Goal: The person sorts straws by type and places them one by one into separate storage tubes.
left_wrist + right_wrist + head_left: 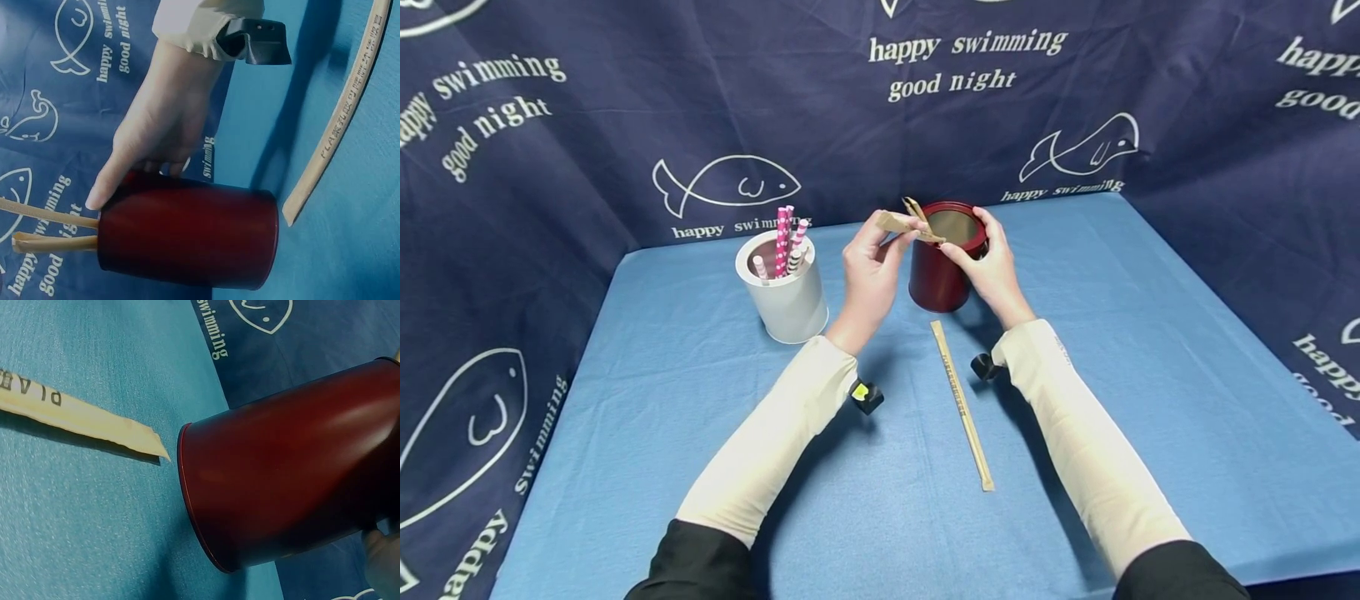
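My left hand [868, 271] pinches a paper-wrapped straw [892, 222] over the near left rim of a dark red can [938, 279]. With my right hand [996, 271] I grip the can's right side near the top, thumb at the near rim. More brown paper-wrapped straws [53, 244] poke out of the can's mouth in the left wrist view. Another wrapped straw [961, 404], printed with small lettering, lies on the cloth in front of the can. The right wrist view shows the red can [294, 469] close up, with part of a finger [382, 562] at its side.
To the left stands a white can [790, 304] with several pink-dotted and striped straws [782, 242]. A blue cloth [880, 517] covers the table. Behind and at the sides hangs a navy curtain [850, 125] with fish drawings and lettering.
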### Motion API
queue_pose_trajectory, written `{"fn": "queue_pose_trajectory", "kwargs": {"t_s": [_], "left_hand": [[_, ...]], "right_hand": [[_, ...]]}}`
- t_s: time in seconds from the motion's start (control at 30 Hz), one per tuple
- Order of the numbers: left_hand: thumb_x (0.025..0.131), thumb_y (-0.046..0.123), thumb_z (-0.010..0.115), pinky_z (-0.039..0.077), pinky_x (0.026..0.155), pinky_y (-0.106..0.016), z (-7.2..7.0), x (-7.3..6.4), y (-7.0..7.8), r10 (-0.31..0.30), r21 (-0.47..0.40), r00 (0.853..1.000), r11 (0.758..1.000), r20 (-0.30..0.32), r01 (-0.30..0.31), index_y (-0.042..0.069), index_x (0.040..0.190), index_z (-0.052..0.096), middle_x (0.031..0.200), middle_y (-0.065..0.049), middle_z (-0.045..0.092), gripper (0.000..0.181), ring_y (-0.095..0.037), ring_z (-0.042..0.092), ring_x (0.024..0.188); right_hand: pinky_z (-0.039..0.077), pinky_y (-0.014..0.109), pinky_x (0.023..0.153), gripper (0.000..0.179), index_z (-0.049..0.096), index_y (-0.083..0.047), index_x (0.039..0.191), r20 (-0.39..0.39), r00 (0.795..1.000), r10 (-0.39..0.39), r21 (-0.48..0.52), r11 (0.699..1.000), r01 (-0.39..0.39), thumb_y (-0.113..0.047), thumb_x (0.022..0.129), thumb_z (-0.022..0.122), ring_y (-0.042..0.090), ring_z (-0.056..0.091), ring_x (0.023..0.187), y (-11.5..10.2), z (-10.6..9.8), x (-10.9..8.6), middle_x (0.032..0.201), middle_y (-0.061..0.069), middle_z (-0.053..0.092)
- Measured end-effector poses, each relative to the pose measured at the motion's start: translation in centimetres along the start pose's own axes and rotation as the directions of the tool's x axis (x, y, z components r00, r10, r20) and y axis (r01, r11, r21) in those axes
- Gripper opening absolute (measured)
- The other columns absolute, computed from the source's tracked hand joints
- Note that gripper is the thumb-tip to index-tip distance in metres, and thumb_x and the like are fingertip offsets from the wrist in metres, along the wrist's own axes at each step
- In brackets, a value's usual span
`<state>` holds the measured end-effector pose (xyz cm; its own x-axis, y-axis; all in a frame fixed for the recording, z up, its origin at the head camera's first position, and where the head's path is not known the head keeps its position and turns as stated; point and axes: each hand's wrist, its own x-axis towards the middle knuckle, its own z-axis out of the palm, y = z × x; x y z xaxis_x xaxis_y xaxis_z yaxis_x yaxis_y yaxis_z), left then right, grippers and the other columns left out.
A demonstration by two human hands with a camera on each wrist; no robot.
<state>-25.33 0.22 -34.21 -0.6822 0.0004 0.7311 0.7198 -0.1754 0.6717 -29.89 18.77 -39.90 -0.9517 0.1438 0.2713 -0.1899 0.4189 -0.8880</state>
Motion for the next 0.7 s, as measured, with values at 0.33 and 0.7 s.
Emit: {"fn": "queue_pose_trajectory", "kwargs": {"t_s": [0.33, 0.7], "left_hand": [[0.088, -0.003, 0.063, 0.055, 0.092, -0.036, 0.4, 0.5, -1.7, -0.033, 0.056, 0.999, 0.998, 0.005, 0.033, -0.016, 0.100, 0.064, 0.099, -0.030, 0.064, 0.018, -0.038, 0.066, 0.096], [0.090, 0.006, 0.063, 0.056, 0.085, -0.026, 0.8, 1.2, -3.6, -0.141, 0.164, 0.990, 0.977, 0.016, 0.137, -0.009, 0.102, 0.064, 0.105, -0.026, 0.068, 0.020, -0.029, 0.068, 0.098]], "right_hand": [[0.035, 0.039, 0.114, 0.077, 0.034, -0.015, 0.149, 0.003, 1.000, -0.002, 0.012, 1.000, 0.002, -0.030, 0.085, 0.073, 0.023, 0.041, 0.134, -0.1, 0.1, 0.0, 0.152, 0.008, 0.036], [0.034, 0.040, 0.114, 0.078, 0.032, -0.014, 0.150, 0.014, 1.000, -0.001, 0.013, 1.000, 0.001, -0.031, 0.085, 0.073, 0.024, 0.040, 0.135, -0.3, 0.0, -0.1, 0.153, 0.009, 0.035]]}}
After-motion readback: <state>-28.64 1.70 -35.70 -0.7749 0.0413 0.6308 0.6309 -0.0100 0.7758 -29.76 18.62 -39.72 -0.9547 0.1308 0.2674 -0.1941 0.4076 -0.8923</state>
